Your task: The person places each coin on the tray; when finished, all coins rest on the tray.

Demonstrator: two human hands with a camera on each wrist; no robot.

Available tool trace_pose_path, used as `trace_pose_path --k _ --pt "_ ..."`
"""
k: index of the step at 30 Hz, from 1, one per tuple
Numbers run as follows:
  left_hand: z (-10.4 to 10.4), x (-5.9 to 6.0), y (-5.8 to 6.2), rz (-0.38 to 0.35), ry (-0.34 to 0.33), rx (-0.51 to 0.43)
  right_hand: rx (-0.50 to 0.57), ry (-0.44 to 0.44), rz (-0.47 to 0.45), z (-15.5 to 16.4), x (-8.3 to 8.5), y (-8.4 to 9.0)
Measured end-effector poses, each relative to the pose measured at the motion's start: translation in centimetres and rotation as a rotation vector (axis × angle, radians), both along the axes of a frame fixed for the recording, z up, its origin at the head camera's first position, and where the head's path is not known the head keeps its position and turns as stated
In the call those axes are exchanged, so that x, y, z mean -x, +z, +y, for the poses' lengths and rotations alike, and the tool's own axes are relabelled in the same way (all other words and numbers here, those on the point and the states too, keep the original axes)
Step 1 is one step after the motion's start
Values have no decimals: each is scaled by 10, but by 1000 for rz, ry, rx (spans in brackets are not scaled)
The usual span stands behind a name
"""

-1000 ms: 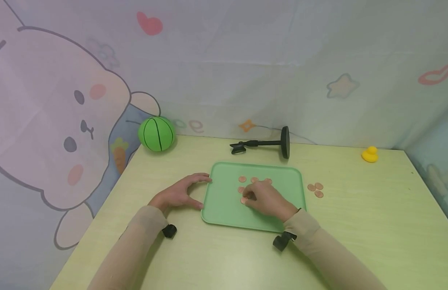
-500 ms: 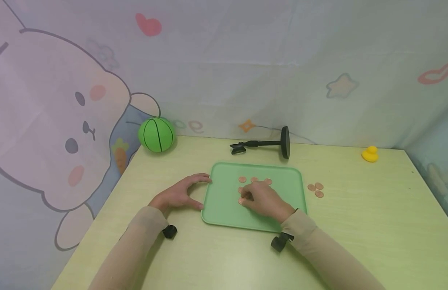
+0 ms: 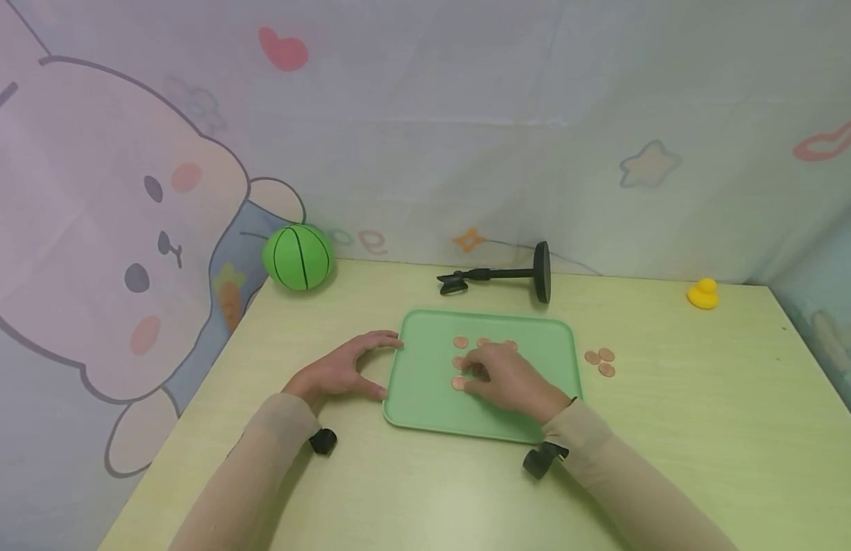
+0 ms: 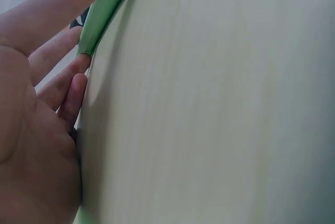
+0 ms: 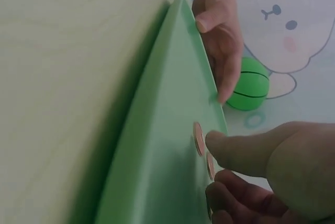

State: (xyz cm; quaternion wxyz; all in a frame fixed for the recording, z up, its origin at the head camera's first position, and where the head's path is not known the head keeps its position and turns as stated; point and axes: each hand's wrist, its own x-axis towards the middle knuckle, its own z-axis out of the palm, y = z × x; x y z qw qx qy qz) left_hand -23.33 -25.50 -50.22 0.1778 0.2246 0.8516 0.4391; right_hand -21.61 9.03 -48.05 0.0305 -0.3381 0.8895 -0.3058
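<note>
A pale green tray point(image 3: 425, 409) lies on the table with several copper coins on it. My left hand point(image 3: 339, 369) is spread at the tray's left edge, with thumb and fingertips against the rim. Over the tray's middle is my right hand point(image 3: 511, 379), its fingers bent and the thumb apart from them. The thumb tip is beside the nearest coin point(image 3: 458, 383); another coin point(image 3: 459, 362) lies just behind it. In the right wrist view, a coin point(image 5: 198, 138) lies flat by the thumb, and no coin shows between thumb and fingers. The hand partly covers the back-row coins.
Three loose coins point(image 3: 600, 362) lie on the table right of the tray. Behind the tray, a black stand point(image 3: 508, 272) lies on its side. A green ball point(image 3: 298, 257) sits at the back left, a yellow rubber duck point(image 3: 703, 294) at the back right. A printed cloth hangs behind.
My right hand shifted slightly left, moving the nearest coin a little left, then drew back slightly right, leaving that coin more exposed. My left hand stayed at the rim.
</note>
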Motion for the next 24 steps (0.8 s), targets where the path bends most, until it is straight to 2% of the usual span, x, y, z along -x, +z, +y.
trace_pose_path --k 5,9,18,24 --pt "0 0 -1 -12 10 12 -11 12 33 16 0 4" --pt "0 1 0 -16 15 20 -23 -21 23 33 -1 6" --pt "0 2 0 -35 22 2 -50 -123 -11 92 3 14" --pt "0 3 -1 -35 22 10 -56 -174 14 137 5 16"
